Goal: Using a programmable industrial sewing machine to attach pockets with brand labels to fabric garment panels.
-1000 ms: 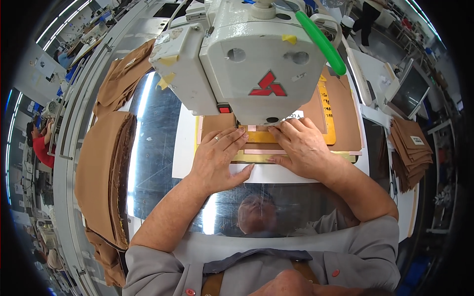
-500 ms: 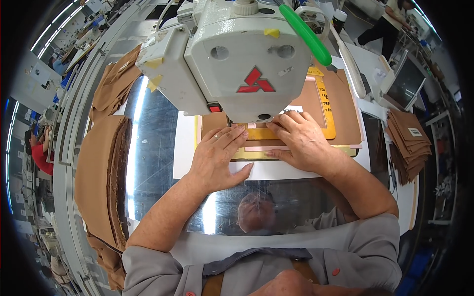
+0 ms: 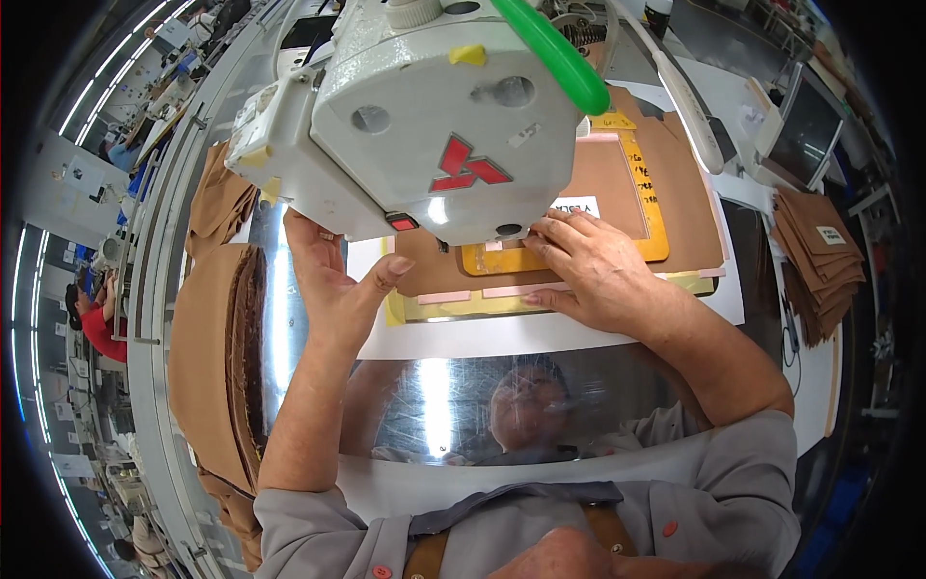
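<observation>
My right hand (image 3: 593,268) lies fairly flat, fingers stretched over the lower edge of a yellow frame-shaped template (image 3: 656,227). The template rests on a brown fabric piece (image 3: 434,275), which lies on a backing with yellow and pink strips along its near edge. Raised beside the left of the white sewing machine head (image 3: 444,125), my left hand (image 3: 333,285) has its thumb spread away from its fingers. The machine partly hides those fingertips; nothing shows in the hand. A white label (image 3: 577,206) lies just beyond my right fingers.
Stacked brown fabric pieces (image 3: 217,347) lie at the left, with folded ones (image 3: 222,203) behind. Another brown stack (image 3: 820,251) sits at the right, below a screen (image 3: 801,125). A green handle (image 3: 555,53) juts over the machine head. White sheeting (image 3: 482,336) covers part of the shiny metal table (image 3: 463,405).
My left hand has left the template and moved left and up beside the machine head. My right hand stays on the template. The whole view has shifted slightly.
</observation>
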The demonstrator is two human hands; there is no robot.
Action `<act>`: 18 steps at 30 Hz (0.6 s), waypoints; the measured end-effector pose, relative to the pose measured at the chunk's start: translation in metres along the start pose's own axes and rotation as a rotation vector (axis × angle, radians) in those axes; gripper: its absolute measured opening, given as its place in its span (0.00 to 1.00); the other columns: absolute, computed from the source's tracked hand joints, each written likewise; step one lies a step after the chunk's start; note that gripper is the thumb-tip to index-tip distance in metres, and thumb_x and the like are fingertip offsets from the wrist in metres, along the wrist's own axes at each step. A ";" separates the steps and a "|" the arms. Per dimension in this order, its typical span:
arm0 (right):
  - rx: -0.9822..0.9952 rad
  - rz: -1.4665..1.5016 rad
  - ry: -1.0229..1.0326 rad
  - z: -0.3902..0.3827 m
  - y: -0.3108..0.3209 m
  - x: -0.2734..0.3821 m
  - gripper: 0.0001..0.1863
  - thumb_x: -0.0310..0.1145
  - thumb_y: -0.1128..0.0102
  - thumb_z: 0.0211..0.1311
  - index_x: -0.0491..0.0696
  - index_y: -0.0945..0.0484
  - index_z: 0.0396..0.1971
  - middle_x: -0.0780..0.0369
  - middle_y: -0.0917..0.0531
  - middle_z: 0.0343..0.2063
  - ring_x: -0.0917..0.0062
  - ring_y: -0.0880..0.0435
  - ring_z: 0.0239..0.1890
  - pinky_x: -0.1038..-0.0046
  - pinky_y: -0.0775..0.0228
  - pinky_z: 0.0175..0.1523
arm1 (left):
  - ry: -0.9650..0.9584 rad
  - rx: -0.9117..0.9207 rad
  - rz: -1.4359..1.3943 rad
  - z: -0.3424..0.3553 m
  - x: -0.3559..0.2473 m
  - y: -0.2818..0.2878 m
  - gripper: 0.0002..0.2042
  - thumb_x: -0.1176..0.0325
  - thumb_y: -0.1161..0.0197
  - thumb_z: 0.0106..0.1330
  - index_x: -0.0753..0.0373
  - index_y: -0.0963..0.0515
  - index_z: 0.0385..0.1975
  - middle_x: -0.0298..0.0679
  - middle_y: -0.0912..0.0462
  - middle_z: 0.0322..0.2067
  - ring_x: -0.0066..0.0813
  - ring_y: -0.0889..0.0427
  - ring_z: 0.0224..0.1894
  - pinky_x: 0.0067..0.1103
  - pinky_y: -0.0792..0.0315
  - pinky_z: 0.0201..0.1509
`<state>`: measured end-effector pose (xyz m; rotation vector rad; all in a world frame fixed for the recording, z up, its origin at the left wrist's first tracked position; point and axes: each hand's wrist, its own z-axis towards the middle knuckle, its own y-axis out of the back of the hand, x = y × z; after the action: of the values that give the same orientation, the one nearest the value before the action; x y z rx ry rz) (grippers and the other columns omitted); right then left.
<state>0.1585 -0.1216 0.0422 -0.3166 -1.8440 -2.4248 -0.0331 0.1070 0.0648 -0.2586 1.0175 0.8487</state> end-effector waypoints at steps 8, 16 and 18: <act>0.053 -0.018 -0.018 0.002 0.002 0.000 0.34 0.56 0.40 0.68 0.40 0.22 0.59 0.54 0.22 0.61 0.62 0.29 0.69 0.61 0.36 0.72 | 0.040 -0.007 0.023 0.005 -0.006 -0.017 0.43 0.77 0.18 0.52 0.62 0.41 0.65 0.42 0.29 0.61 0.32 0.26 0.65 0.29 0.30 0.70; 0.128 -0.044 -0.060 0.007 0.004 -0.002 0.34 0.55 0.41 0.70 0.40 0.24 0.62 0.53 0.23 0.63 0.62 0.31 0.72 0.60 0.38 0.74 | 0.004 0.003 -0.011 0.004 -0.010 -0.017 0.43 0.77 0.17 0.51 0.62 0.41 0.64 0.42 0.28 0.61 0.32 0.25 0.64 0.28 0.29 0.70; 0.132 -0.039 -0.054 0.008 0.005 -0.001 0.34 0.55 0.41 0.70 0.40 0.24 0.62 0.53 0.23 0.63 0.62 0.31 0.71 0.60 0.38 0.74 | 0.028 -0.009 0.017 0.004 -0.010 -0.017 0.43 0.76 0.17 0.51 0.62 0.40 0.64 0.42 0.28 0.60 0.32 0.25 0.64 0.28 0.29 0.70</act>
<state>0.1616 -0.1151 0.0486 -0.3425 -2.0401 -2.3257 -0.0206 0.0935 0.0723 -0.2700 1.0431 0.8666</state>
